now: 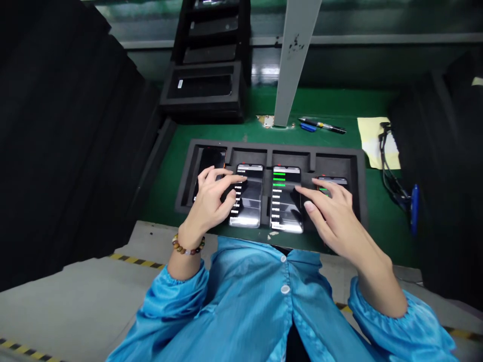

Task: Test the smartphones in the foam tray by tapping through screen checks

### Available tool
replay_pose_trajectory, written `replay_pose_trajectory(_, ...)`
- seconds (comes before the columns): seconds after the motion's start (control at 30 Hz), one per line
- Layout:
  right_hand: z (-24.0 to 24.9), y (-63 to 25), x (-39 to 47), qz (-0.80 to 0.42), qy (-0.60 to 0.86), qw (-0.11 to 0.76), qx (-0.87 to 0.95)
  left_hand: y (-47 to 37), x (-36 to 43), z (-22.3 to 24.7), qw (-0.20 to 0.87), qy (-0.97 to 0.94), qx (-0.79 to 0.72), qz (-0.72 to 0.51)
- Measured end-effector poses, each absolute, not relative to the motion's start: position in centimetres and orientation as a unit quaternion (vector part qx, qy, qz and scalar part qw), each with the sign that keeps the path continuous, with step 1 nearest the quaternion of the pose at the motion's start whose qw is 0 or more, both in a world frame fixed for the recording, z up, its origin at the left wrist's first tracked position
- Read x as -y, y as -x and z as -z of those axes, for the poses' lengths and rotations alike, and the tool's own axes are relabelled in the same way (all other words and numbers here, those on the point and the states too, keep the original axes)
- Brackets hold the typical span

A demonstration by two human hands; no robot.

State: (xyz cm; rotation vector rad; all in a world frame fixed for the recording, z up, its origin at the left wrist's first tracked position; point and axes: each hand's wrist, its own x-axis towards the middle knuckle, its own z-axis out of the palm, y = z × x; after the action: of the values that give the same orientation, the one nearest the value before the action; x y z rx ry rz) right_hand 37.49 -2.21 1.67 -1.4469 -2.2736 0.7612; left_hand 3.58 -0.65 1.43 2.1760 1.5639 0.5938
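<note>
A black foam tray (pixel 360 173) with four compartments holds several phones. My left hand (pixel 213 198), fingers spread, lies over the leftmost phone (pixel 213 157), and its index finger reaches onto the lit phone (pixel 251 193) beside it. That screen shows a white list. My right hand (pixel 335 216) has its fingers apart, the index fingertip at the right edge of another lit phone (pixel 286 211), which has three green lines at the top of its list. Under the right hand, the rightmost phone (pixel 332 179) is mostly hidden. Neither hand holds anything.
Black foam trays (pixel 206 108) with phones are stacked behind the left side. A grey post (pixel 294 65) rises behind the tray. Pens (pixel 322 125), yellow paper (pixel 368 136) and a black cable (pixel 388 171) lie at the right. Dark stacks stand on both sides.
</note>
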Motion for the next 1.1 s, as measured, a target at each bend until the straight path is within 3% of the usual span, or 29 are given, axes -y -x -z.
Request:
replay_pose_trajectory(0.47,-1.9,-37.0,1.6,-0.284,0.505,0.15,0.801,-3.3,0.9,-1.3,0.205,-0.779,-0.556,-0.206)
replay_pose_trajectory(0.7,-2.6,-41.2,2.1,-0.221,0.57,0.259,0.748,-2.5,1.4,-1.5,0.192,-0.784,-0.535,-0.248)
replay_pose_trajectory(0.93,-1.8,-38.8,3.2,-0.286,0.48,0.161,0.814,-2.1,1.5,-1.5,0.203,-0.787,-0.541,-0.216)
replay_pose_trajectory(1.1,-1.1,-37.2,2.4,-0.268,0.494,0.15,0.814,-2.5,1.2,-1.4,0.192,-0.784,-0.549,-0.217)
